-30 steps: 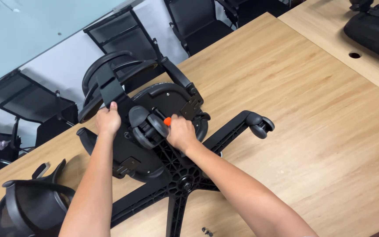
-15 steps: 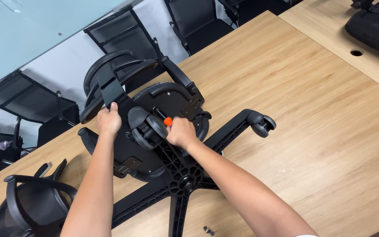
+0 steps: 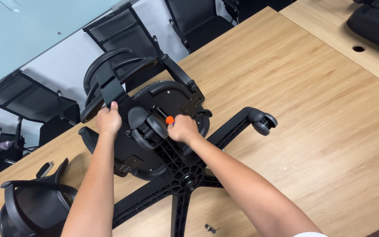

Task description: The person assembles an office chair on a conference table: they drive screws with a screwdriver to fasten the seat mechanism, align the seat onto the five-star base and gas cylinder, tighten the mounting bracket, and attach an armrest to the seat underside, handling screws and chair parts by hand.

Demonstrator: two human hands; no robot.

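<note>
Near the worktop's (image 3: 312, 109) far-left edge an upturned office chair (image 3: 154, 127) lies. The left hand (image 3: 109, 120) clamps its black back bracket; the right hand (image 3: 181, 128) is closed on an orange-tipped tool (image 3: 169, 119) (a screwdriver, probably), seemingly mid-fastening; steady pressure comes next.

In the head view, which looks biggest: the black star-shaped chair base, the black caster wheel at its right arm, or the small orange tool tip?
1. Black star-shaped chair base
2. Black caster wheel
3. Small orange tool tip
</note>
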